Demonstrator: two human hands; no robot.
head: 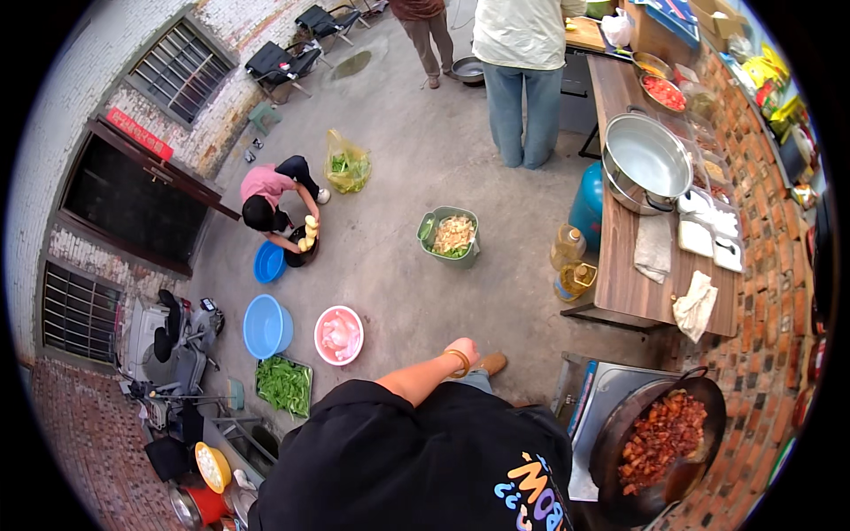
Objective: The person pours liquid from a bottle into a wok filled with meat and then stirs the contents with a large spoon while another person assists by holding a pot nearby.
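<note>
My left hand [464,348] is curled into a fist in front of my body, with a bracelet at the wrist. Nothing shows in it, and it hangs above the concrete floor [412,299] near my brown shoe [493,363]. My right hand is out of view. To my right, a large dark wok [607,441] sits on a metal stove stand [584,458]. Inside it is a reddish-brown heap of cooked chunks [664,441]. On the floor ahead stands a green bin [458,257] filled with peelings and leaves.
A wooden-topped table [631,285] at right holds a steel pot [647,156], cloths and containers. Oil jugs [574,280] stand beside it. Left are a basin of raw poultry [339,364], a blue basin [267,325], a tray of greens [309,391] and a crouching person [265,182].
</note>
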